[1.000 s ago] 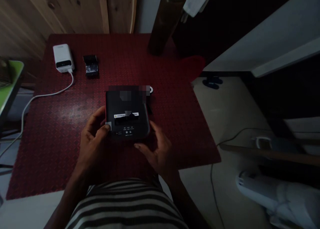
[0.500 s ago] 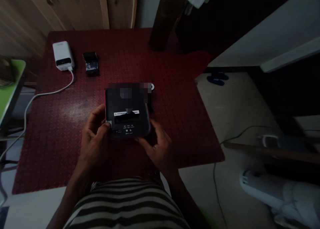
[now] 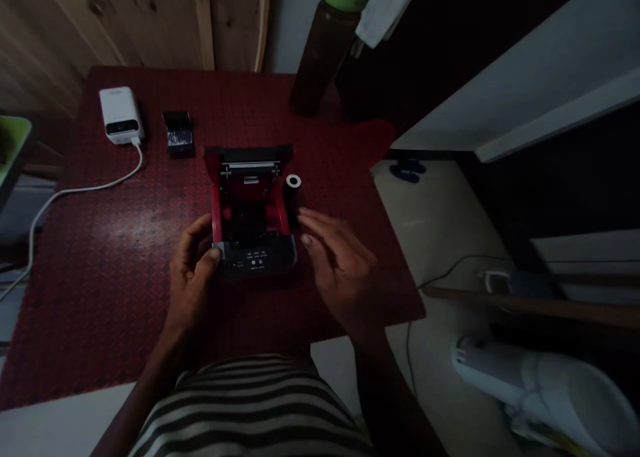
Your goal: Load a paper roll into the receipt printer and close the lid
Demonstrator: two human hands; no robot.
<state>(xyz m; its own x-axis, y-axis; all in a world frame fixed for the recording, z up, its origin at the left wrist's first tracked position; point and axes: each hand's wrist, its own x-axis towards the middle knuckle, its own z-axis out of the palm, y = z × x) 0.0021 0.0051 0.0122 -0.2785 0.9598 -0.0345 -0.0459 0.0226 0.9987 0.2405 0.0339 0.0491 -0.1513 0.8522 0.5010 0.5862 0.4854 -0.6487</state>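
A small black printer (image 3: 253,260) sits on the red table (image 3: 125,244), its lid swung up and back so the red inner bay shows. My left hand (image 3: 193,277) grips the printer's left front corner, thumb on a grey latch. Beside the printer's right edge my right hand (image 3: 337,267) hovers with fingers stretched out, holding nothing. A small white paper roll (image 3: 293,181) stands just beyond those fingers, next to the printer's right rear.
A white power bank (image 3: 120,115) with a white cable (image 3: 85,189) lies at the far left, a small black device (image 3: 179,132) beside it. A dark bottle with a green cap (image 3: 325,44) stands at the back. The floor on the right holds a cable and a white appliance (image 3: 545,390).
The printer's lid has swung open, exposing the red interior. My right hand has left the printer's front right corner and moved to the right, fingers spread.
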